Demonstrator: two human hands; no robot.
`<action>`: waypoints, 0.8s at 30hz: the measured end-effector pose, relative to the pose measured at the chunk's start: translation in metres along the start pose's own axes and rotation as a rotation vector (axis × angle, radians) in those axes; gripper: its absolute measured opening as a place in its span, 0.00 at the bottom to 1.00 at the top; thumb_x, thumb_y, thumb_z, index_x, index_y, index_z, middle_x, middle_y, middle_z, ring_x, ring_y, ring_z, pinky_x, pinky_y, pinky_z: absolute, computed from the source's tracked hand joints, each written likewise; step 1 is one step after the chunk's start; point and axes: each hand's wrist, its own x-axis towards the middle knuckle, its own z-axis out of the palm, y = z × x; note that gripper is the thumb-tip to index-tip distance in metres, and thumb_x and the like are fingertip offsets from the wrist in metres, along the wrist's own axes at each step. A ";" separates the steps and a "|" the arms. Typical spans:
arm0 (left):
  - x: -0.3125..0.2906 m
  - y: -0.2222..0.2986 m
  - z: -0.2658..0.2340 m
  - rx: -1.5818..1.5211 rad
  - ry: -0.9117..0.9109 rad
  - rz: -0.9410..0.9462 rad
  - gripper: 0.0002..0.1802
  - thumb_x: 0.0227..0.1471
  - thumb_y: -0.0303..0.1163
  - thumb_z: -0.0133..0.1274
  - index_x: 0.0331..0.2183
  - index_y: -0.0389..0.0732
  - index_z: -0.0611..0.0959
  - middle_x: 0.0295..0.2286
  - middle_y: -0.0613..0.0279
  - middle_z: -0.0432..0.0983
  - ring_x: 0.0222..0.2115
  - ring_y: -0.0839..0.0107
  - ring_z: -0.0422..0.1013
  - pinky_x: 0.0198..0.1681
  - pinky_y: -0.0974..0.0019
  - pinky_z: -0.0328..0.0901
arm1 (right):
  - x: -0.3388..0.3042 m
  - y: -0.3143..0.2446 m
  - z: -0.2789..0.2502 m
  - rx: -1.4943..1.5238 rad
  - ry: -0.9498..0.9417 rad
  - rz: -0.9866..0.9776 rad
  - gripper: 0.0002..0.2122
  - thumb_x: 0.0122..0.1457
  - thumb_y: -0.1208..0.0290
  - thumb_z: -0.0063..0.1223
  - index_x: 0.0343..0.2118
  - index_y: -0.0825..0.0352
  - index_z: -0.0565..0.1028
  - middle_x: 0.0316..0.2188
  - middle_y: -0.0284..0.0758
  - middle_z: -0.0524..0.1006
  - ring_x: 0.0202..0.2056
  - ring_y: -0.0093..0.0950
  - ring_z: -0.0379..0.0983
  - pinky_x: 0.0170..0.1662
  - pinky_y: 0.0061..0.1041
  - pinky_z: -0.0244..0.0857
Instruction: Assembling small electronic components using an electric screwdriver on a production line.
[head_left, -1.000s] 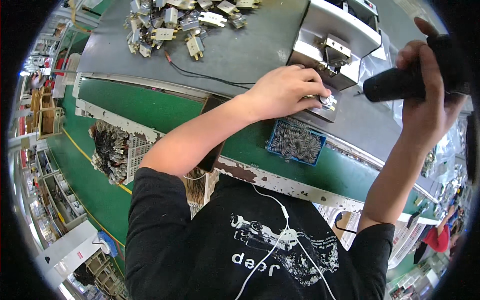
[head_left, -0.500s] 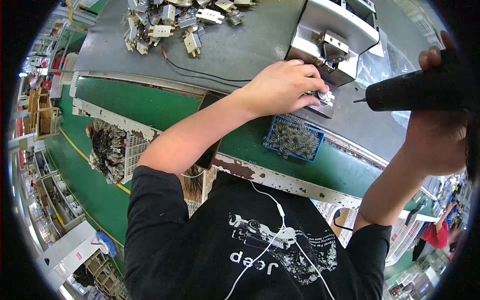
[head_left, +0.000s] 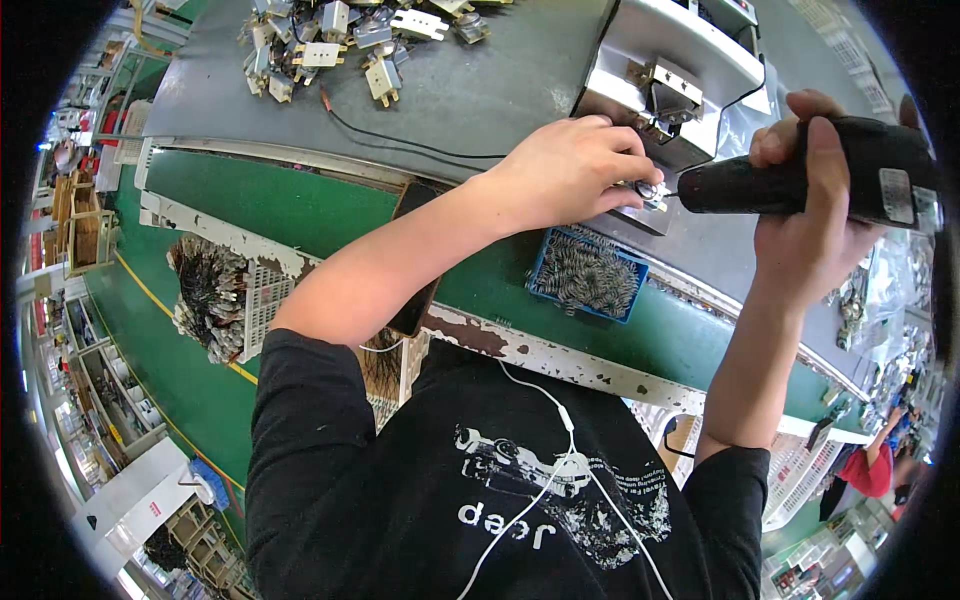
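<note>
My left hand (head_left: 570, 172), reaching in from the left, pinches a small metal component (head_left: 652, 193) between thumb and fingers. Much of the component is hidden by the fingers. It is held at a low metal block (head_left: 655, 222) on the bench. My right hand (head_left: 805, 235) is wrapped round a black electric screwdriver (head_left: 740, 187) held roughly level. Its bit points left and meets the component's right side, or comes very close; I cannot tell whether it touches.
A metal fixture (head_left: 665, 95) stands just beyond my left hand. A blue tray (head_left: 538, 258) of small springs lies nearer me. Several white-and-metal components (head_left: 380, 80) are heaped at the far left, beside a black cable (head_left: 400, 146). A dark phone-like slab (head_left: 412, 310) lies under my left forearm.
My right hand has brought the screwdriver leftward, so its bit is now at the component. My left hand stays almost in place, still pinching the component.
</note>
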 end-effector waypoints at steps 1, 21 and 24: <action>0.000 0.000 0.000 -0.001 0.001 -0.001 0.15 0.49 0.39 0.63 0.42 0.52 0.84 0.36 0.68 0.75 0.38 0.62 0.72 0.45 0.60 0.69 | 0.001 0.001 -0.002 -0.103 -0.032 0.015 0.30 0.61 0.79 0.52 0.64 0.71 0.52 0.36 0.51 0.78 0.24 0.27 0.74 0.30 0.30 0.71; -0.002 0.002 0.002 0.026 0.013 -0.007 0.14 0.50 0.38 0.62 0.41 0.52 0.83 0.37 0.70 0.74 0.39 0.63 0.72 0.45 0.60 0.69 | 0.000 0.017 0.008 -0.332 0.093 -0.038 0.14 0.59 0.75 0.61 0.44 0.76 0.72 0.23 0.39 0.79 0.26 0.24 0.76 0.32 0.22 0.71; 0.000 0.002 0.002 0.009 0.000 -0.026 0.13 0.51 0.40 0.61 0.41 0.52 0.84 0.37 0.69 0.74 0.41 0.62 0.72 0.46 0.59 0.69 | -0.009 0.009 0.042 -0.417 0.229 -0.127 0.11 0.57 0.79 0.62 0.39 0.73 0.71 0.25 0.40 0.79 0.26 0.24 0.77 0.31 0.22 0.72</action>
